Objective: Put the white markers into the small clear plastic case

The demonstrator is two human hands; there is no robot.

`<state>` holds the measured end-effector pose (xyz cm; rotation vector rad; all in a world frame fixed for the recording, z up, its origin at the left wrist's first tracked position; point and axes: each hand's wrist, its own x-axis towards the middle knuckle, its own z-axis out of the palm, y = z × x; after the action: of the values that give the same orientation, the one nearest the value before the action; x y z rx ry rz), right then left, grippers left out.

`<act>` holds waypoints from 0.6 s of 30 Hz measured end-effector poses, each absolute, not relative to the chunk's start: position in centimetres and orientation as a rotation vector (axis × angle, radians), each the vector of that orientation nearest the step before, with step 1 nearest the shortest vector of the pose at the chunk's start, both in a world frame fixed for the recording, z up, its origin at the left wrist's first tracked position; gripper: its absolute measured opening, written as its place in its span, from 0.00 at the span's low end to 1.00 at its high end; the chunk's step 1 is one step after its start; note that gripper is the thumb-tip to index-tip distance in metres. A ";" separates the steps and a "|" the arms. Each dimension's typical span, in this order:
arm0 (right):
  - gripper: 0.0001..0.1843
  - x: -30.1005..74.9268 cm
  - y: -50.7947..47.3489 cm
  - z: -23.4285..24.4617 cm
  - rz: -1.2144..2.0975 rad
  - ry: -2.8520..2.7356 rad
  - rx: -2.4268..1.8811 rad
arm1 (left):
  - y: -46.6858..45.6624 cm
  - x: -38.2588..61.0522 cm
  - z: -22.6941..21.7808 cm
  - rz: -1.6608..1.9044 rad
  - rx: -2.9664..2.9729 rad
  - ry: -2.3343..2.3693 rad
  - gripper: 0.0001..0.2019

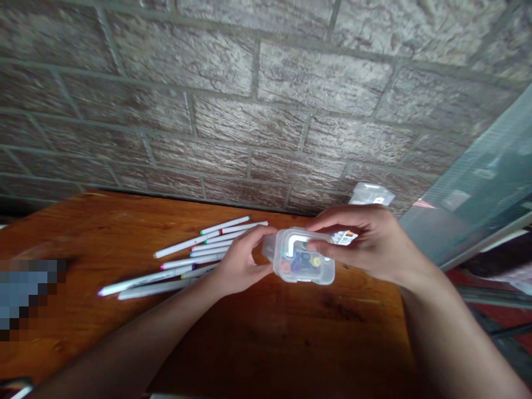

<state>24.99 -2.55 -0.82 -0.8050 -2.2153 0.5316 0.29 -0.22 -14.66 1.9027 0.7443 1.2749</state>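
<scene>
- Grey brick-patterned wall [249,94] is seen behind the worktop
- Reddish-brown wooden worktop [75,233] is set against the wall
- Translucent glass panel [477,183] is angled at right
- Blurred red surface [499,282] is seen low at right

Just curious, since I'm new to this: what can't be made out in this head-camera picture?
Head view:
- Round coloured items inside the clear plastic box: blurred by the plastic, partly covered by the right hand.
- Printed label: mostly hidden by that hand, its print too small.
- Blue object at the left edge: pixelated.
</scene>
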 end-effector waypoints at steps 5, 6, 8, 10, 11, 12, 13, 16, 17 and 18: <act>0.07 23.9 -1.7 1.7 0.220 -2.425 -0.745 | -0.2 0.4 -14.1 1.345 1.798 0.730 0.27; 0.07 23.7 -1.6 1.8 0.140 -2.442 -0.715 | -0.2 0.5 -14.1 1.351 1.779 0.728 0.27; 0.10 23.5 -1.4 1.9 0.001 -2.452 -0.653 | -0.3 0.5 -13.9 1.362 1.759 0.717 0.26; 0.11 23.5 -1.5 1.7 -0.112 -2.450 -0.598 | -0.4 0.6 -13.8 1.381 1.754 0.711 0.25; 0.11 23.6 -1.6 1.7 -0.166 -2.446 -0.577 | -0.4 0.6 -13.7 1.390 1.755 0.711 0.24; 0.11 23.6 -1.7 1.6 -0.221 -2.438 -0.559 | -0.4 0.7 -13.6 1.402 1.755 0.714 0.24; 0.10 23.7 -1.8 1.6 -0.268 -2.427 -0.543 | -0.5 0.7 -13.5 1.412 1.757 0.717 0.24; 0.09 23.6 -2.1 1.6 -0.319 -2.393 -0.520 | -0.5 0.6 -13.5 1.421 1.778 0.735 0.25; 0.09 23.5 -2.2 1.7 -0.304 -2.383 -0.518 | -0.5 0.6 -13.5 1.418 1.788 0.749 0.25; 0.09 23.4 -2.2 1.8 -0.278 -2.374 -0.516 | -0.5 0.5 -13.6 1.415 1.796 0.766 0.25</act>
<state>23.40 -2.24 1.81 -0.5161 -2.3741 -0.2780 0.50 -0.45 -13.61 1.7960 0.7657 1.4145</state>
